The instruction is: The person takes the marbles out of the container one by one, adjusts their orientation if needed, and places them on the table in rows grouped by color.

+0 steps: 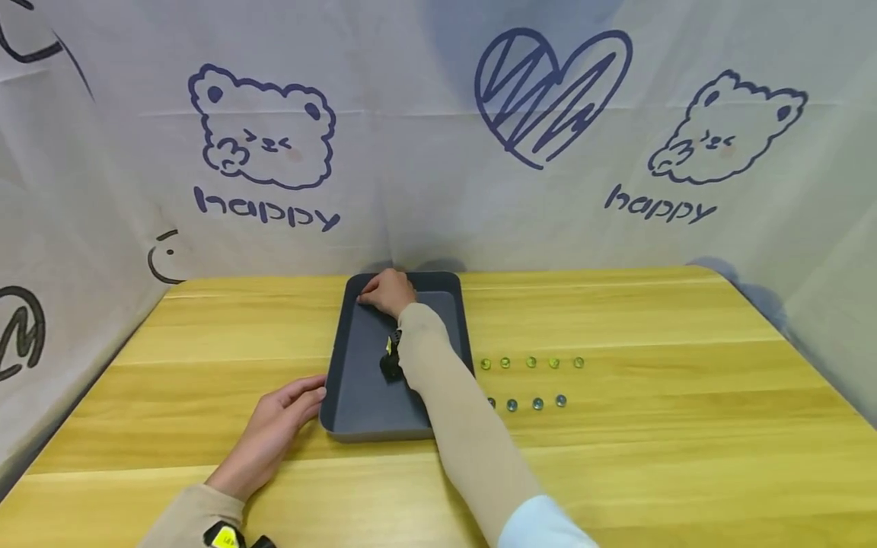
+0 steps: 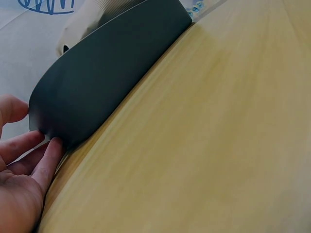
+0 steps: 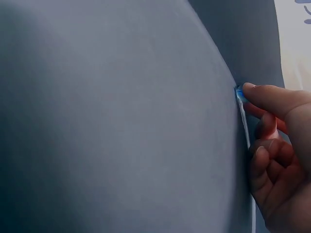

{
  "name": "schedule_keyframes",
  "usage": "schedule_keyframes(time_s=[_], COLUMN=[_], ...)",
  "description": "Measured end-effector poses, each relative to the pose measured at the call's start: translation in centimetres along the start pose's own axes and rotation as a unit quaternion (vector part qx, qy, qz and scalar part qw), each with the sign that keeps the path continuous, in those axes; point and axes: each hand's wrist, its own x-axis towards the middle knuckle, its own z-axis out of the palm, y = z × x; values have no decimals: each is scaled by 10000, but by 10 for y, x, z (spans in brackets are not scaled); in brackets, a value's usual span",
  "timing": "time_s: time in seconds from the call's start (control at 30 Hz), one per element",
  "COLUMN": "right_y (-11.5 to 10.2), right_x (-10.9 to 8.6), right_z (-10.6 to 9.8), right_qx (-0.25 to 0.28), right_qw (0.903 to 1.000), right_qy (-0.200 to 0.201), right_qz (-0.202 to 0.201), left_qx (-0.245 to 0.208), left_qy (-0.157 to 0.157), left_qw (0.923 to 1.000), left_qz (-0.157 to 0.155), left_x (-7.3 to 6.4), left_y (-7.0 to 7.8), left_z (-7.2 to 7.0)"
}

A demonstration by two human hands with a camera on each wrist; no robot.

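Note:
A dark grey rectangular tray [image 1: 363, 392] lies on the wooden table. Over its far left corner is my right hand [image 1: 389, 292], seen in the right wrist view pinching a small blue glass marble [image 3: 240, 93] between thumb and index finger, close to the tray wall. The other fingers of that hand are curled in. My left hand [image 1: 270, 426] touches the outside of the tray near its front left corner; the left wrist view shows its fingers [image 2: 48, 162] fairly straight against the wall.
Right of the tray, a row of several green marbles [image 1: 531, 362] lies behind a row of several blue marbles [image 1: 537, 404]. My right sleeve [image 1: 452, 396] crosses the tray and hides part of it. A white printed cloth [image 1: 425, 213] hangs behind the table.

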Motion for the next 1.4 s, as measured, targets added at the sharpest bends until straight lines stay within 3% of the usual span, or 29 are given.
schedule_keyframes(time_s=[0.33, 0.67, 0.97, 1.13, 1.4], right_y=[-1, -9, -15, -16, -21], right_x=[3, 9, 1, -1, -21], right_z=[3, -5, -55, -82, -103], right_qx=[-38, 724, 1317, 2080, 2317], right_qw=[9996, 9928, 9828, 9684, 9555], right_qy=[-253, -893, -1165, -1242, -1137], right_qz=[-81, -336, -568, -591, -1431], left_qx=[47, 108, -79, -59, -2], left_qy=[107, 221, 101, 54, -13], left_qw=[9999, 9997, 9996, 9995, 9995], left_qz=[-31, 54, 237, 321, 327], left_x=[-1, -4, 2, 3, 2], left_y=[0, 0, -5, -4, -3], left_z=[-1, -8, -3, -2, -4])
